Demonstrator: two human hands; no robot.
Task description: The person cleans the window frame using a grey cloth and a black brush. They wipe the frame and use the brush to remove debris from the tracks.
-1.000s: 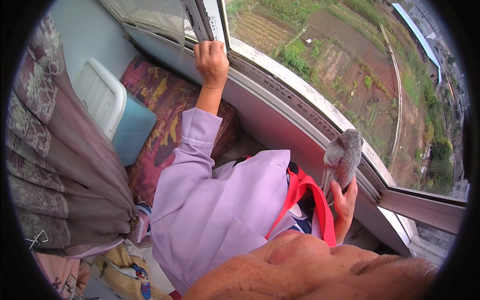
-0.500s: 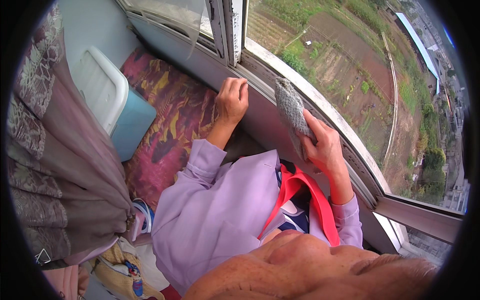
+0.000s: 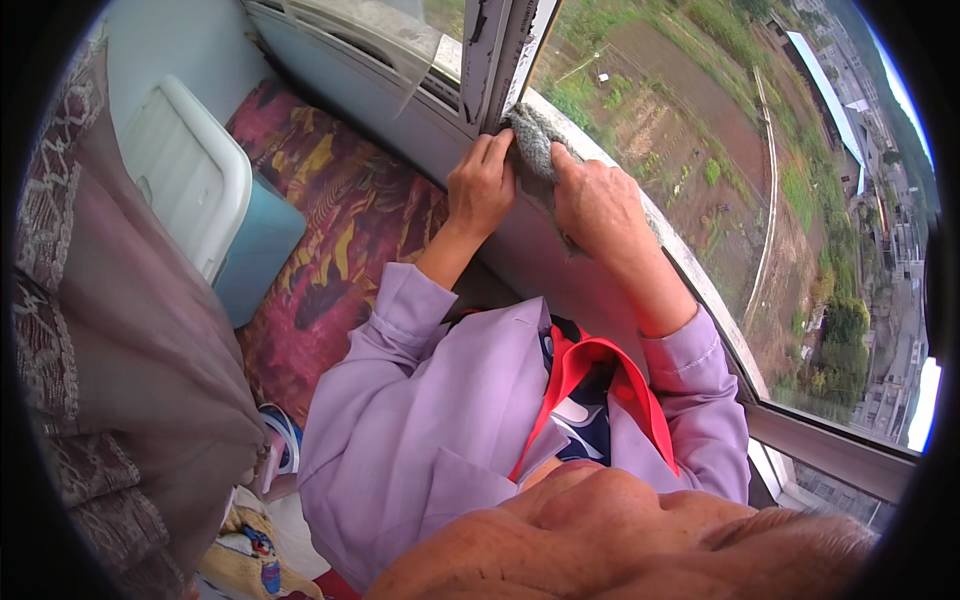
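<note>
In my right hand (image 3: 600, 205) I hold a grey, fuzzy folded cloth (image 3: 537, 150), its fingers and thumb closed over it. The cloth's far end presses on the sill of the window (image 3: 532, 100), in the corner beside the upright frame post (image 3: 497, 75). My left hand (image 3: 483, 185) is just left of the cloth, fingers curled together, fingertips at the sill's inner edge and close against the cloth. What those fingertips grip, if anything, is hidden. A loose lower part of the cloth hangs below my right hand, down the inner side of the sill.
A blue storage box (image 3: 260, 250) with a white lid (image 3: 185, 165) stands at left on a colourful patterned cover (image 3: 320, 230). A grey-brown curtain (image 3: 150, 330) with lace bands hangs at the far left. Beyond the open window lie fields (image 3: 690, 150) and buildings far below.
My right hand has moved the cloth forward and left, from above the sill down into the corner by the post. My left hand has shifted slightly right and forward, now beside the cloth.
</note>
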